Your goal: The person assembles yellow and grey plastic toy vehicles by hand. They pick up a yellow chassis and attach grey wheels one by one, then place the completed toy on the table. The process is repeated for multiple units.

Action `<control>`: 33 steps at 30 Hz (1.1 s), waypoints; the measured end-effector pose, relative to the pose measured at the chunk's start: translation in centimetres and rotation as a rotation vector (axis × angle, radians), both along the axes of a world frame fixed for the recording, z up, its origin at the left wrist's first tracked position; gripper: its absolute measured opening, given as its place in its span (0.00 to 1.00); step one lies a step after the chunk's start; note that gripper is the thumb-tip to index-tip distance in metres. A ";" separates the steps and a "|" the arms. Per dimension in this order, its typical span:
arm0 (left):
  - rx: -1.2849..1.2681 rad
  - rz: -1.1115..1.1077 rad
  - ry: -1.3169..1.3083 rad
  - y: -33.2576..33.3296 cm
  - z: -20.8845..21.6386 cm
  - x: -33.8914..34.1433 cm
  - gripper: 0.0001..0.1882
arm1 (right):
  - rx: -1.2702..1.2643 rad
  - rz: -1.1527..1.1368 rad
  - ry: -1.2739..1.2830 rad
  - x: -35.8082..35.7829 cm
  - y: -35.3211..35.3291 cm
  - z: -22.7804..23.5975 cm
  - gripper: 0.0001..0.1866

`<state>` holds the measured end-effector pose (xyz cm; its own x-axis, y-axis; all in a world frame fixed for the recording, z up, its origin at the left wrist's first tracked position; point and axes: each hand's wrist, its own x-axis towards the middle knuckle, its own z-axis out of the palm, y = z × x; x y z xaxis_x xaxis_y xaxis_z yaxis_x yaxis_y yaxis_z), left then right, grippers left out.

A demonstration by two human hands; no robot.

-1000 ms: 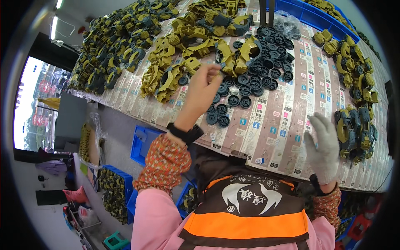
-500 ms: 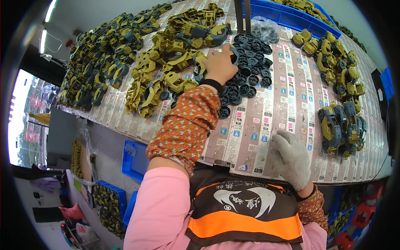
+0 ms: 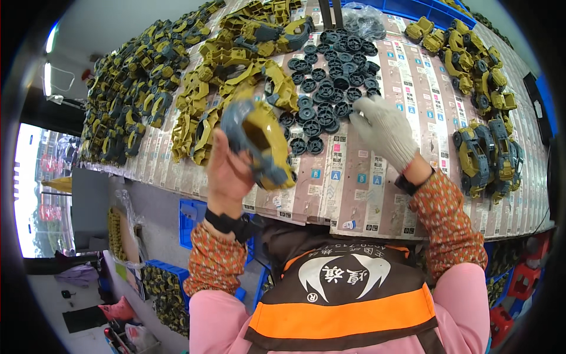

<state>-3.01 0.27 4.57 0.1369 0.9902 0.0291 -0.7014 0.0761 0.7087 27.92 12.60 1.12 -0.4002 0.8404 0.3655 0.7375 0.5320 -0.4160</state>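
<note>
My bare left hand (image 3: 229,177) is closed around a yellow and dark grey toy car body (image 3: 259,141), lifted above the front of the table and tilted, its open middle showing. It is somewhat blurred by motion. My right hand (image 3: 384,131), in a pale grey glove, has its fingers bent together at the right side of a pile of dark toy wheels (image 3: 325,91). Whatever its fingertips may pinch is hidden. Behind my left hand lie several yellow car parts (image 3: 191,112), some joined with grey pieces.
A broad heap of yellow and grey car bodies (image 3: 132,94) covers the table's left end. Assembled cars (image 3: 486,150) stand in a group on the right. A clear plastic bag (image 3: 362,22), a dark upright post (image 3: 331,13) and a blue tray (image 3: 427,10) are at the back.
My left hand has come back toward me from beside the wheels and now holds up a car body. The gloved right hand has moved forward from the table's front to the wheels.
</note>
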 end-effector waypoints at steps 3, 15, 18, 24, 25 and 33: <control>-0.116 0.141 -0.026 -3.9 -2.3 0.1 0.38 | 0.069 -0.043 -0.253 -2.6 2.0 -0.5 0.13; -0.306 0.073 -0.044 -8.6 -5.0 4.1 0.44 | -0.364 0.144 0.331 -3.7 -4.1 2.6 0.11; -0.345 0.071 0.048 -8.9 -5.2 5.7 0.41 | -0.559 0.203 0.559 -4.3 -7.3 2.0 0.12; -0.320 0.064 0.067 -9.2 -3.8 8.5 0.29 | -0.576 0.161 0.628 -4.6 -10.9 0.7 0.16; -0.324 0.062 0.063 -9.2 -3.9 8.7 0.31 | -0.533 0.153 0.599 -4.4 -11.3 0.4 0.17; -0.305 0.109 0.408 -9.3 -4.6 9.8 0.40 | -0.372 0.186 0.486 -3.5 -13.0 1.0 0.20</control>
